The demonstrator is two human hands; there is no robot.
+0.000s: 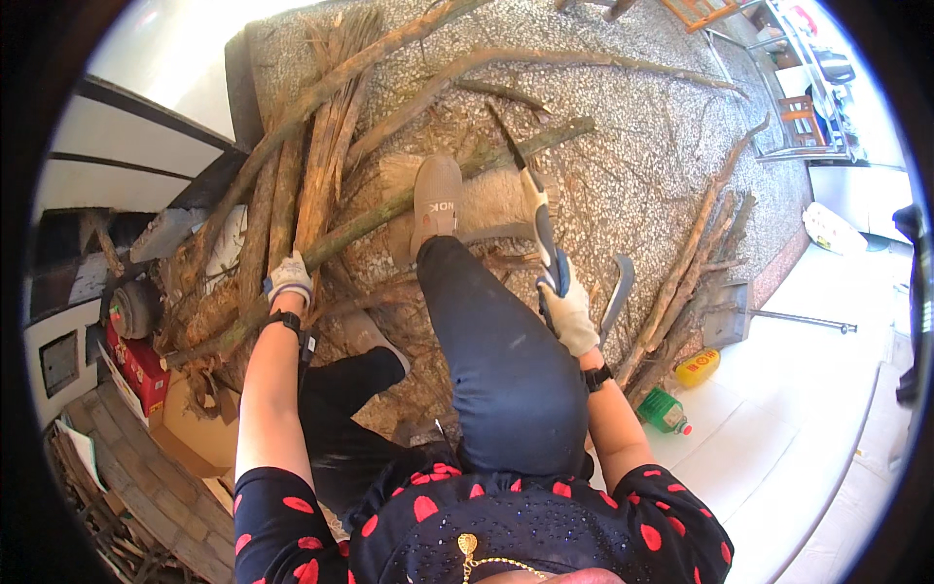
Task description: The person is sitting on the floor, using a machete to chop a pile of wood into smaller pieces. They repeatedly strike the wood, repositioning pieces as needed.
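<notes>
My gloved left hand grips a long, greenish branch that slants up to the right. My right hand, also gloved, is closed around the handle of a pruning saw with black and pale grip parts. Its narrow dark blade points up and away, its middle close to the branch; whether they touch I cannot tell. My shoe presses the branch down over a pale, thick log. Right of my right hand, a curved metal blade lies on the floor, its handle end hidden.
Long branches and split sticks are heaped at left. More branches lie at right, near a metal dustpan, a yellow bottle and a green bottle. An open cardboard box stands at lower left.
</notes>
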